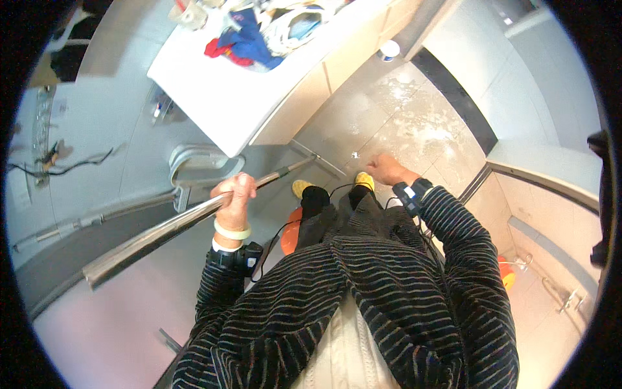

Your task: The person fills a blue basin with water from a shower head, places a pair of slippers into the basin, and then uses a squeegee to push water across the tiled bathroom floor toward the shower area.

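My left hand [236, 193] is wrapped round the silver pole of a long-handled floor squeegee [201, 212]. The pole slants from the lower left down to the floor, where a thin straight bar [332, 167] crosses its far end near my feet. Out in front to the right, my right hand [387, 170] hangs above the wet floor [421, 133], its fingers curled in. Whether it holds anything small is hidden. Just left of its fingertips, a small whitish spot [355, 155] shows on the floor.
A white counter [214, 104] juts out at the upper left, with blue clothing [249, 40], red cloth [227, 52] and a cup [189, 14] on it. A white tub [389, 50] stands on the floor beyond. Foam patches cover the tiles. A dark threshold [453, 97] runs along the right.
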A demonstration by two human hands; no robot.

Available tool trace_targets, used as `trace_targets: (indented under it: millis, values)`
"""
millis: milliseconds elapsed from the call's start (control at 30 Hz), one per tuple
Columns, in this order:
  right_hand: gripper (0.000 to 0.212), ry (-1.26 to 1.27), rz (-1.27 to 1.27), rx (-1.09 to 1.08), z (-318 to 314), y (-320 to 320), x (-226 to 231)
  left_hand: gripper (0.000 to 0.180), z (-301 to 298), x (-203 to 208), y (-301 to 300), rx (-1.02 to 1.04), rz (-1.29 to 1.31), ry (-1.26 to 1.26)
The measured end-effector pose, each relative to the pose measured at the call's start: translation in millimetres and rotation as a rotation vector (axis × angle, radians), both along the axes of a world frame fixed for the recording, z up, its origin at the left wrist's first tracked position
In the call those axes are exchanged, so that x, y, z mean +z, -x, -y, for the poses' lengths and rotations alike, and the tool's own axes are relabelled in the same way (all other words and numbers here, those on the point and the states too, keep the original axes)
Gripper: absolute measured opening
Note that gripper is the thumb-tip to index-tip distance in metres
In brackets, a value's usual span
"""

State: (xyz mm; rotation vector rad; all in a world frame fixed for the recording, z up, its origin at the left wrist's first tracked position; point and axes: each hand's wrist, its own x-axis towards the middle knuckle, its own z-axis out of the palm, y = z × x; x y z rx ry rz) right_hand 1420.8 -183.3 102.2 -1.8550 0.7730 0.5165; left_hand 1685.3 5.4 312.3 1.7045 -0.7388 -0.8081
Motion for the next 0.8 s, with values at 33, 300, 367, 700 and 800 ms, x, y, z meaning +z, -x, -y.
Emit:
trace_targets:
  millis: [33,300,367,700,800]
  values:
    - [0.033,-0.006,0.085,-0.066,-0.5,4.7,4.8,0.035,16.5,-2.2,6.4,-0.057,-0.007,-0.019]
    - [0.052,-0.916,0.140,-0.739,15.0,15.2,55.6,0.034,144.0,3.3,79.1,-0.482,0.021,-0.019]
    - [0.055,-1.201,0.177,-0.924,10.2,24.9,68.6,0.034,153.5,5.5,115.9,-0.612,0.009,0.080]
    - [0.043,-1.161,0.674,-1.113,54.2,55.0,116.4,0.028,218.8,-63.1,179.5,-1.008,0.068,-0.005]
    - [0.050,-0.845,0.516,-1.105,52.1,102.2,160.7,0.019,225.5,-89.6,184.9,-1.068,0.209,0.299]
